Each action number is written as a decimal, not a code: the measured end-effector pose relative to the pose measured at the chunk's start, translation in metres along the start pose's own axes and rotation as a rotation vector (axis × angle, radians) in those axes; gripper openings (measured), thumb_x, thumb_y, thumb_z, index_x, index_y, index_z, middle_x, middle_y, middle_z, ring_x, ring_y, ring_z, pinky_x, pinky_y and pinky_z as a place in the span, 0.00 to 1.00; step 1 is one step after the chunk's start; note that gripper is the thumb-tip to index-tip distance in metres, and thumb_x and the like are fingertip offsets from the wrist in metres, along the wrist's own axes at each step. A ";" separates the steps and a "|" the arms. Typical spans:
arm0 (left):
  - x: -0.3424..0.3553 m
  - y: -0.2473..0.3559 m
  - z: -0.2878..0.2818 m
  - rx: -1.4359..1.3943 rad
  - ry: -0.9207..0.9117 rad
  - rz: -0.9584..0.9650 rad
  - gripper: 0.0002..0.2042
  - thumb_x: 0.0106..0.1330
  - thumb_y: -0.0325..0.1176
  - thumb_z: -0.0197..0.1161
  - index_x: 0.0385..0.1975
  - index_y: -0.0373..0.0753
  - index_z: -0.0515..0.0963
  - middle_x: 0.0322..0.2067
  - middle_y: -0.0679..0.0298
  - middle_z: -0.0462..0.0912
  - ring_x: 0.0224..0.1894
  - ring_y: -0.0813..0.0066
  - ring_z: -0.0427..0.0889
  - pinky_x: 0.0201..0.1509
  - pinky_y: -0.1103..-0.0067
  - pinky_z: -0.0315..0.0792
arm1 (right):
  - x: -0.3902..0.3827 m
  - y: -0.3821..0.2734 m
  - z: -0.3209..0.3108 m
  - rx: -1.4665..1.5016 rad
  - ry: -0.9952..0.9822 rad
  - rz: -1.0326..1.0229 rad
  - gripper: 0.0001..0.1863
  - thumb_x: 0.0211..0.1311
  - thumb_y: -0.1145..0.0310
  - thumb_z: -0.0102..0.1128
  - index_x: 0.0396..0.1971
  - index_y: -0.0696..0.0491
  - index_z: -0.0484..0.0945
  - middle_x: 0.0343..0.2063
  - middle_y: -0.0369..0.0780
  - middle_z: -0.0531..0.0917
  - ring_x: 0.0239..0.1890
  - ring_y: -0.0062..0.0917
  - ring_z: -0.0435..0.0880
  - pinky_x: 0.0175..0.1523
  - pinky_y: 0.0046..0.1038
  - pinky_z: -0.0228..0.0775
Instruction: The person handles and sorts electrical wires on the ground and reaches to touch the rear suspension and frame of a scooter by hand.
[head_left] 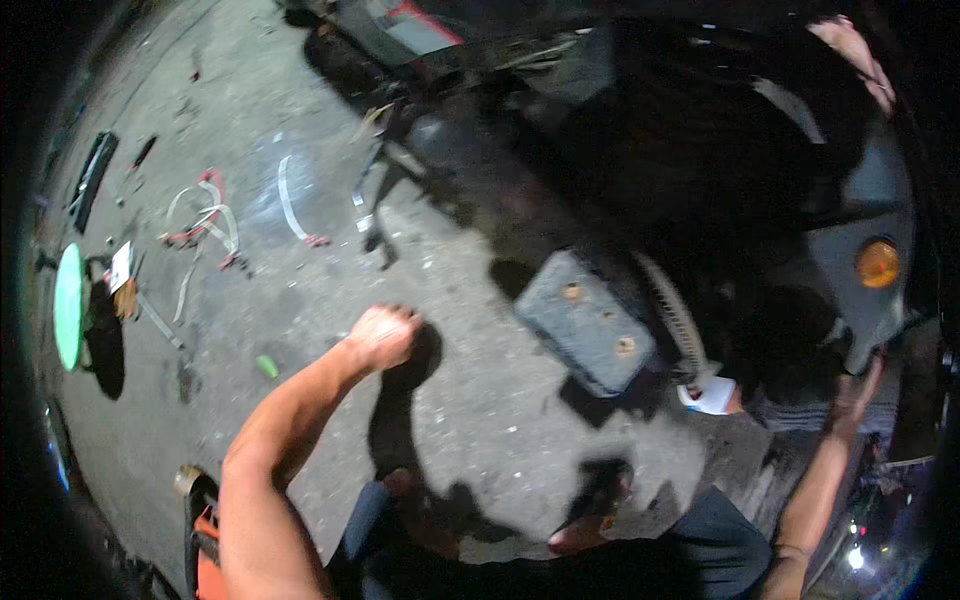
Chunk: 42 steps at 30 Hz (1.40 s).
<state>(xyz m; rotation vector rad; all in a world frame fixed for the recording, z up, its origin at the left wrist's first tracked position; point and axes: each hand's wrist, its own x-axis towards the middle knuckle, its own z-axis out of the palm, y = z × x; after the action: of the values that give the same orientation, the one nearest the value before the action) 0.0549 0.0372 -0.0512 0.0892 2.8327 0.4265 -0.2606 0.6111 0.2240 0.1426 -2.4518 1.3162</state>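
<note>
My left hand (387, 335) is over the bare concrete floor left of a dark vehicle (650, 160), its fingers curled; whatever is in them is hidden. My right hand (856, 390) grips the lower edge of a grey body panel (880, 220) with an orange round reflector (878, 262). Between my hands a flat grey plate (582, 310) with several holes juts from the vehicle, beside a curved ridged strip (670, 310) and a small white object (706, 396).
Loose straps (205, 220), a black bar (93, 180), a green disc-topped object (68, 305) and tools lie on the left floor. An orange-and-black object (208, 540) is at lower left. What looks like another person's hand (855, 60) is at top right. My feet (585, 530) are below.
</note>
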 end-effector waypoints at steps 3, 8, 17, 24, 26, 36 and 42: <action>0.002 0.008 0.009 -0.032 -0.015 0.022 0.14 0.46 0.32 0.57 0.34 0.37 0.72 0.31 0.56 0.76 0.38 0.57 0.76 0.41 0.68 0.71 | 0.001 -0.031 0.025 0.557 0.151 0.218 0.30 0.55 0.52 0.52 0.56 0.51 0.63 0.52 0.40 0.69 0.52 0.35 0.68 0.54 0.32 0.60; -0.002 0.010 0.008 -0.002 -0.014 0.012 0.11 0.50 0.32 0.53 0.34 0.38 0.74 0.34 0.55 0.77 0.39 0.58 0.77 0.42 0.69 0.71 | 0.003 -0.023 0.008 -0.101 0.060 -0.242 0.24 0.56 0.59 0.53 0.51 0.56 0.67 0.47 0.42 0.72 0.48 0.32 0.72 0.51 0.28 0.65; -0.006 0.004 0.013 -0.025 0.029 -0.010 0.10 0.49 0.33 0.55 0.30 0.38 0.73 0.28 0.56 0.76 0.37 0.56 0.76 0.39 0.68 0.71 | -0.004 -0.041 0.027 0.381 0.025 0.067 0.23 0.55 0.65 0.54 0.50 0.56 0.66 0.44 0.41 0.73 0.45 0.28 0.71 0.49 0.29 0.64; -0.007 0.013 -0.008 -0.076 0.064 -0.077 0.10 0.52 0.33 0.54 0.32 0.39 0.74 0.31 0.55 0.77 0.36 0.56 0.77 0.38 0.67 0.71 | -0.005 -0.040 0.035 0.269 0.085 0.142 0.28 0.58 0.61 0.51 0.57 0.54 0.59 0.54 0.43 0.65 0.52 0.32 0.68 0.55 0.31 0.62; -0.002 0.023 -0.032 -0.142 0.295 -0.081 0.11 0.48 0.30 0.57 0.33 0.38 0.73 0.29 0.56 0.77 0.34 0.56 0.77 0.37 0.69 0.71 | -0.005 -0.023 0.027 0.036 0.090 -0.047 0.29 0.53 0.70 0.56 0.56 0.56 0.60 0.50 0.42 0.68 0.48 0.29 0.70 0.52 0.28 0.63; 0.084 0.062 -0.238 0.175 1.013 0.038 0.14 0.46 0.29 0.60 0.34 0.35 0.75 0.31 0.51 0.77 0.38 0.53 0.75 0.42 0.67 0.70 | -0.011 -0.035 0.032 -0.429 0.094 -0.245 0.30 0.53 0.68 0.58 0.57 0.57 0.61 0.53 0.43 0.69 0.52 0.32 0.69 0.57 0.30 0.58; 0.137 0.060 -0.275 -0.041 0.684 -0.146 0.13 0.46 0.32 0.57 0.29 0.30 0.78 0.29 0.45 0.79 0.36 0.52 0.79 0.42 0.68 0.73 | -0.007 -0.031 0.030 -0.382 -0.011 -0.537 0.23 0.56 0.74 0.55 0.52 0.60 0.64 0.48 0.43 0.72 0.49 0.27 0.69 0.53 0.24 0.60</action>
<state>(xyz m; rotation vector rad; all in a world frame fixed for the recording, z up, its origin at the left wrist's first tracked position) -0.1518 0.0313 0.1832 -0.3334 3.4577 0.5692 -0.2538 0.5681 0.2309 0.6526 -2.3804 0.6135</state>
